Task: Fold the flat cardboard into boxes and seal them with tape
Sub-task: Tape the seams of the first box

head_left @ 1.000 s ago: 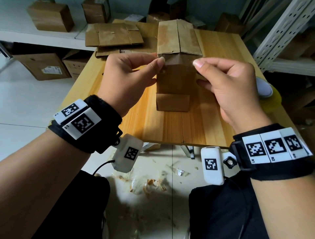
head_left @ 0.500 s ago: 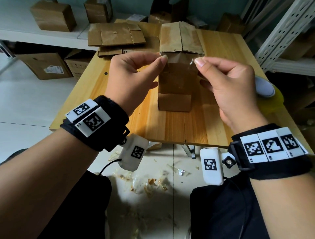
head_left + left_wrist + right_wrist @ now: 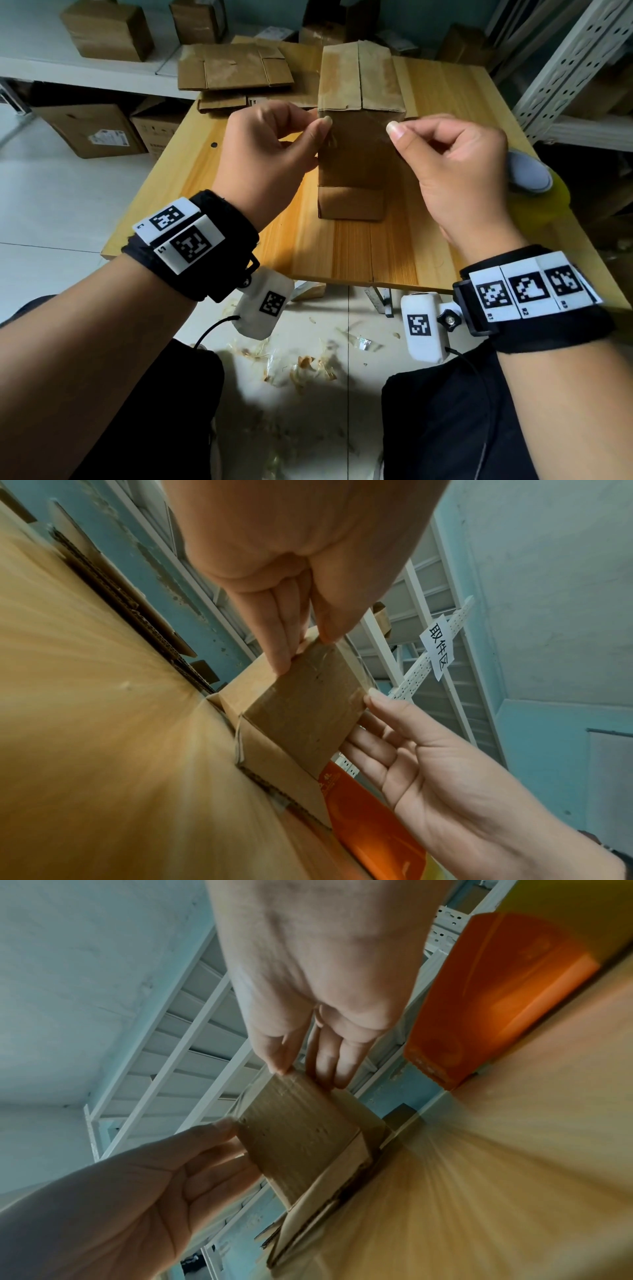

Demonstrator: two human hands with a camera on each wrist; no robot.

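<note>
Tape scraps (image 3: 308, 363) litter the pale floor (image 3: 61, 205) below the near edge of a wooden table (image 3: 359, 250), where a person seated in dark clothing works on a cardboard box (image 3: 356, 102) standing near the table's middle. The left hand (image 3: 274, 150) and right hand (image 3: 455, 164) each pinch a near upper corner of the box between thumb and fingers; a strip of clear tape (image 3: 329, 658) across that face is hard to make out. An orange tape dispenser (image 3: 496, 988) sits right of the box, mostly hidden behind the right hand from above. Flat cardboard (image 3: 236, 66) lies at the far left of the table. Beyond stand more boxes (image 3: 106, 31), cut off, and white metal shelving (image 3: 561, 65) to the right.
</note>
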